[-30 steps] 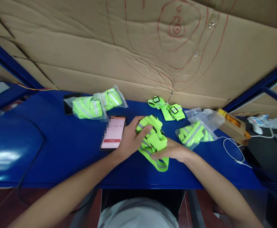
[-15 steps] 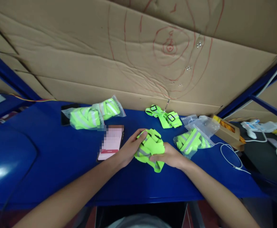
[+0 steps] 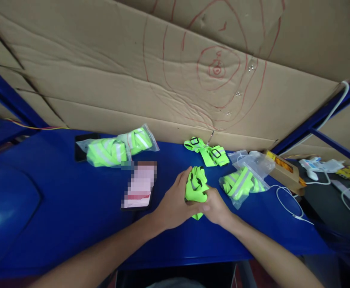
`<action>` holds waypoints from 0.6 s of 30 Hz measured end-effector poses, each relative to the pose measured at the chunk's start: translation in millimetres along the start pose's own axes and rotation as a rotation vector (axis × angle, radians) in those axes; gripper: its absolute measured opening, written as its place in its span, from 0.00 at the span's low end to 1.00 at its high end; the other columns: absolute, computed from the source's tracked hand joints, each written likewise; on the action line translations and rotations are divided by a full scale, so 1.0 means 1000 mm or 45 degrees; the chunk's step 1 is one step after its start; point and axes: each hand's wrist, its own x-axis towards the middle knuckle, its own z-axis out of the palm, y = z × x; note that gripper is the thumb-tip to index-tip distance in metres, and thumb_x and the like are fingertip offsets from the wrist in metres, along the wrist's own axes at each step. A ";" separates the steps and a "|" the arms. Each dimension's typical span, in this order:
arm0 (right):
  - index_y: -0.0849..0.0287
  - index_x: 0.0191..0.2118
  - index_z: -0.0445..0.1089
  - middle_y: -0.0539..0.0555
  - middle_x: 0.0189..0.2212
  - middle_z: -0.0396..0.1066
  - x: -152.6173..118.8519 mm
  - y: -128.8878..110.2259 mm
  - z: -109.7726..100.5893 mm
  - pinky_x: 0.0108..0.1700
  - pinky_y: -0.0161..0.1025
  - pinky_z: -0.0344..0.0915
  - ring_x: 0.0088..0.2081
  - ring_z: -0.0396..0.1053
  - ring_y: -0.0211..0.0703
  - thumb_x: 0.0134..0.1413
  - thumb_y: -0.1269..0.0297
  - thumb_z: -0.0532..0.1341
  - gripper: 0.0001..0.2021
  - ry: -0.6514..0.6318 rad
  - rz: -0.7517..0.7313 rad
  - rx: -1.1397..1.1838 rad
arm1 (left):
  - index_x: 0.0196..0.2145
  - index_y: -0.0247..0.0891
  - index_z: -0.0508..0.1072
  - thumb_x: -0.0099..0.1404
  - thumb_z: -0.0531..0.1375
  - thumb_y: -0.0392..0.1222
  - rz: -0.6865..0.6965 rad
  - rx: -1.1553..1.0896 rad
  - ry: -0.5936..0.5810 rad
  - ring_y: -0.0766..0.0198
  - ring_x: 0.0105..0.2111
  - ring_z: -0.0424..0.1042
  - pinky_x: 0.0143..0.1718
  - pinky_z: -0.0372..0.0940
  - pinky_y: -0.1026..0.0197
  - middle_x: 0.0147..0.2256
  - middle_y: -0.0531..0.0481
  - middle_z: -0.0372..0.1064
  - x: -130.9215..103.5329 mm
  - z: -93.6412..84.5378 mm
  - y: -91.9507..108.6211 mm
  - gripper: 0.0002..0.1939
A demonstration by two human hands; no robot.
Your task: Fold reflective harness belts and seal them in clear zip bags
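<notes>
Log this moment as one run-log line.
left hand: grip on strap bundle | right hand: grip on it | bundle: bunched above table

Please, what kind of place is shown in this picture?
Probably a packing bench in a small workshop. Both hands, left hand and right hand, squeeze a folded neon reflective strap over a blue table; similar straps lie sealed in plastic bags, and cardboard sheets line the wall behind.

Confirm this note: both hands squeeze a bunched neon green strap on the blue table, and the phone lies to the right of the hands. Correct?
Not quite. The head view shows the phone lying to the left of the hands, not the right. The rest stands: the left hand and right hand squeeze the bunched neon green strap over the blue table.
</notes>
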 end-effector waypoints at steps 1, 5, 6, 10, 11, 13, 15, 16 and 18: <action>0.58 0.39 0.74 0.55 0.37 0.79 -0.001 -0.002 0.002 0.40 0.43 0.70 0.40 0.77 0.54 0.53 0.61 0.66 0.09 0.026 -0.034 -0.066 | 0.72 0.37 0.52 0.55 0.73 0.56 -0.027 -0.018 0.022 0.40 0.66 0.62 0.66 0.59 0.42 0.69 0.34 0.56 0.000 0.002 0.001 0.56; 0.56 0.46 0.72 0.54 0.40 0.79 -0.004 -0.016 0.006 0.43 0.44 0.71 0.42 0.76 0.53 0.50 0.64 0.69 0.16 0.108 -0.082 -0.034 | 0.63 0.40 0.65 0.59 0.71 0.54 -0.056 -0.232 0.157 0.47 0.55 0.73 0.59 0.67 0.48 0.57 0.41 0.73 0.003 0.003 0.008 0.40; 0.55 0.49 0.70 0.53 0.40 0.78 -0.003 -0.019 0.005 0.42 0.43 0.72 0.41 0.76 0.51 0.51 0.62 0.69 0.19 0.061 -0.077 0.079 | 0.61 0.41 0.67 0.60 0.70 0.54 -0.066 -0.310 0.190 0.50 0.52 0.75 0.56 0.69 0.50 0.54 0.43 0.75 0.004 0.003 0.010 0.35; 0.56 0.51 0.66 0.48 0.30 0.74 0.000 -0.024 0.002 0.28 0.38 0.70 0.28 0.74 0.43 0.56 0.48 0.68 0.24 -0.241 0.087 0.619 | 0.51 0.39 0.73 0.60 0.71 0.55 -0.231 -0.640 0.313 0.54 0.39 0.79 0.40 0.73 0.56 0.40 0.46 0.78 0.009 0.003 0.015 0.27; 0.57 0.48 0.67 0.47 0.27 0.73 0.002 -0.023 0.001 0.25 0.36 0.68 0.25 0.72 0.40 0.55 0.46 0.69 0.24 -0.231 0.131 0.685 | 0.49 0.38 0.74 0.59 0.71 0.55 -0.277 -0.721 0.332 0.54 0.37 0.79 0.37 0.73 0.57 0.38 0.46 0.78 0.010 0.004 0.016 0.26; 0.56 0.43 0.66 0.44 0.25 0.70 0.006 -0.020 0.002 0.22 0.34 0.65 0.21 0.67 0.37 0.49 0.44 0.73 0.26 -0.057 0.160 0.729 | 0.47 0.37 0.75 0.57 0.73 0.56 -0.342 -0.865 0.375 0.56 0.35 0.79 0.36 0.72 0.58 0.39 0.45 0.79 0.012 0.007 0.018 0.27; 0.55 0.39 0.63 0.41 0.22 0.65 0.009 -0.017 0.002 0.20 0.33 0.63 0.19 0.61 0.34 0.44 0.46 0.76 0.27 0.172 0.117 0.698 | 0.47 0.36 0.76 0.57 0.73 0.56 -0.389 -0.984 0.403 0.56 0.37 0.79 0.37 0.72 0.59 0.41 0.44 0.79 0.013 0.010 0.020 0.27; 0.54 0.39 0.62 0.39 0.20 0.61 0.009 -0.015 0.003 0.20 0.33 0.61 0.18 0.58 0.33 0.44 0.47 0.76 0.26 0.272 0.075 0.642 | 0.47 0.35 0.76 0.57 0.73 0.57 -0.405 -1.032 0.399 0.56 0.38 0.79 0.38 0.72 0.59 0.42 0.44 0.79 0.013 0.010 0.022 0.28; 0.54 0.39 0.64 0.40 0.20 0.58 0.007 -0.014 0.007 0.23 0.33 0.61 0.20 0.57 0.34 0.51 0.50 0.73 0.21 0.415 -0.057 0.434 | 0.47 0.34 0.77 0.58 0.73 0.56 -0.421 -1.104 0.392 0.56 0.41 0.79 0.43 0.72 0.59 0.44 0.43 0.79 0.012 0.011 0.024 0.27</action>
